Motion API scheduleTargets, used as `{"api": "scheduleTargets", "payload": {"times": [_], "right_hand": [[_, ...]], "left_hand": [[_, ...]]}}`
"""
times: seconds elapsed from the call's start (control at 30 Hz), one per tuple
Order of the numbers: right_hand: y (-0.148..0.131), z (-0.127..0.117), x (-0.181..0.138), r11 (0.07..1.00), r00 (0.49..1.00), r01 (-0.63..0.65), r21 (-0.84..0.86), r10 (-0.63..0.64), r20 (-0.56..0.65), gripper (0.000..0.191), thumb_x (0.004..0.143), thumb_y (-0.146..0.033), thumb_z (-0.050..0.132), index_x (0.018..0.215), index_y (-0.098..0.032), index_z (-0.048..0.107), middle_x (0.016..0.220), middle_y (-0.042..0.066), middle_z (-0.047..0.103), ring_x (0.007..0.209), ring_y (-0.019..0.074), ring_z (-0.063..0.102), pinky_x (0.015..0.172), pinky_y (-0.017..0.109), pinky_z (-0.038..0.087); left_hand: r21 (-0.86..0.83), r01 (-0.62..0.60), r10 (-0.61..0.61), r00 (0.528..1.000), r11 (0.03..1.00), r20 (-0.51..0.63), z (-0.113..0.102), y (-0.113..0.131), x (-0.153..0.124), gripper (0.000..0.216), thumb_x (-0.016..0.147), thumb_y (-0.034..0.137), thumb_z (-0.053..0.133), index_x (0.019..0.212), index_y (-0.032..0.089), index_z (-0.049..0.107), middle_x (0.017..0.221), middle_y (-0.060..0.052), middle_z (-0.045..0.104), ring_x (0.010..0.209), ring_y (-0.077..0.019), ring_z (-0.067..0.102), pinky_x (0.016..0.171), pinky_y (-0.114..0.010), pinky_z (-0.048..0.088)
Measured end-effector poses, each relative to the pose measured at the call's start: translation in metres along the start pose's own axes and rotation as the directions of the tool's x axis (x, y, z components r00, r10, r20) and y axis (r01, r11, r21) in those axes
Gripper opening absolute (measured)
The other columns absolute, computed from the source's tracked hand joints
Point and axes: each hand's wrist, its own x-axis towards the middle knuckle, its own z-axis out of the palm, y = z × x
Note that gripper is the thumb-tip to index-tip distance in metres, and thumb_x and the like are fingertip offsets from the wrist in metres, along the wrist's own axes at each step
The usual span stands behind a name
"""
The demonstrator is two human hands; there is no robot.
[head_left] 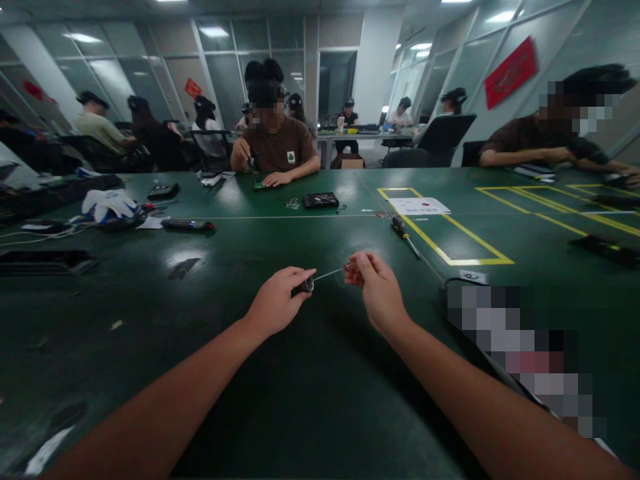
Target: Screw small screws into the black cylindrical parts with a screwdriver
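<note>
Over the middle of the green table (280,413), my left hand (273,303) is closed around a screwdriver (309,285) with a dark, round-ended handle. Its thin metal shaft points up and right toward my right hand (375,287). The thumb and fingers of that hand are pinched together at the far end of the shaft. Whatever lies between those fingertips is too small and too covered to make out. Beyond my right hand, another screwdriver (406,237) with a black and yellow handle lies on the table.
A dark power tool (187,226) and white-blue gloves (110,205) lie at left. Ahead sits a black case (321,200). A white paper (419,205) overlaps yellow tape (480,261). Across the table a co-worker (280,143) handles a green board. A blurred-out object (510,340) lies at right.
</note>
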Motion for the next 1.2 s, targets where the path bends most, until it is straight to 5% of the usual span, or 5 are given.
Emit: {"api": "scheduleTargets", "payload": {"times": [0.4,1.0,1.2], "right_hand": [[-0.007,0.003,-0.007,0.977,0.989,0.126,-0.171,-0.109,0.104,0.024,0.095,-0.046,0.06,0.093,-0.023,0.064,0.081,0.002,0.068,0.074,0.0182,0.064,0.073,0.035,0.051],[0.009,0.001,0.002,0.993,0.992,-0.115,-0.035,0.116,0.049,0.03,0.087,-0.051,0.066,0.089,-0.021,0.064,0.081,0.002,0.068,0.073,0.0172,0.064,0.071,0.034,0.052],[0.005,0.003,-0.002,0.997,0.989,0.033,-0.077,-0.021,0.147,0.026,0.09,-0.048,0.065,0.092,-0.023,0.066,0.084,0.002,0.068,0.077,0.0175,0.065,0.077,0.035,0.052]], "left_hand": [[-0.008,0.007,-0.007,1.0,1.0,-0.007,0.0,0.001,-0.001,0.052,0.091,0.014,0.066,0.14,0.028,0.062,0.128,-0.005,0.067,0.117,-0.0242,0.062,0.102,-0.043,0.051],[0.022,0.052,-0.053,0.998,0.998,0.043,0.0,0.0,-0.001,0.057,0.094,0.019,0.064,0.149,0.023,0.052,0.127,-0.006,0.065,0.119,-0.0231,0.058,0.106,-0.041,0.046],[0.014,0.085,-0.085,0.996,0.996,0.028,-0.002,0.001,0.0,0.055,0.095,0.02,0.062,0.149,0.021,0.051,0.126,-0.007,0.065,0.117,-0.023,0.059,0.105,-0.043,0.048]]}}
